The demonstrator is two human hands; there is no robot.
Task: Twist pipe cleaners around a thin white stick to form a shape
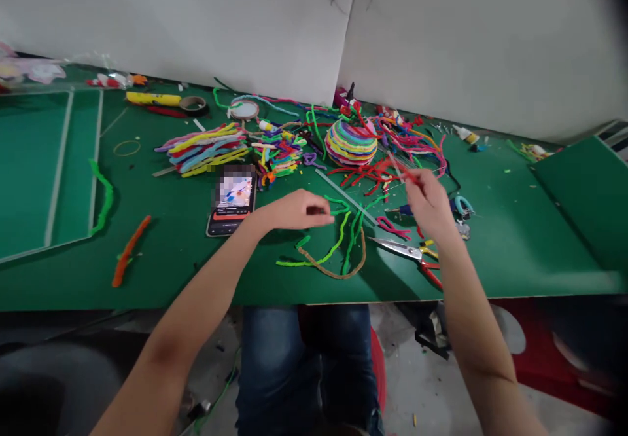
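Left hand point(307, 208): over the green table point(73, 285), near the middle of the view, its fingers curled in and pointing toward 3 o'clock; I cannot tell whether anything is gripped inside.
Right hand point(428, 200): at 3 o'clock from the left hand, fingers drawn narrow, with a blurred red strip point(401, 170) at the fingertips; whether they grip it, I cannot tell.
Green strands: a fuzzy darker one point(350, 246) and a lime one point(330, 253) lie at about 4 and 5 o'clock from the left hand.
Tan strand point(343, 277): bent in a wide U around the lower end of the darker one.
Clear strip point(346, 196): slants from 10 toward 4 o'clock, between the hands.
Pink strand point(392, 228): folded over, at 7 o'clock from the right hand.
Scissors point(400, 247): under the right arm's side, tips toward 9 o'clock, partly hidden.
Striped ball point(350, 145): at 1 o'clock from the left hand, banded in many colours.
Red strands point(363, 173): spread just below the ball at 6 o'clock.
Phone point(220, 226): at 9 o'clock from the left hand, screen lit, partly behind the forearm.
Strand bundle point(203, 151): at 11 o'clock from the phone, multicoloured.
Orange strand point(131, 251): at 8 o'clock from the phone, well apart.
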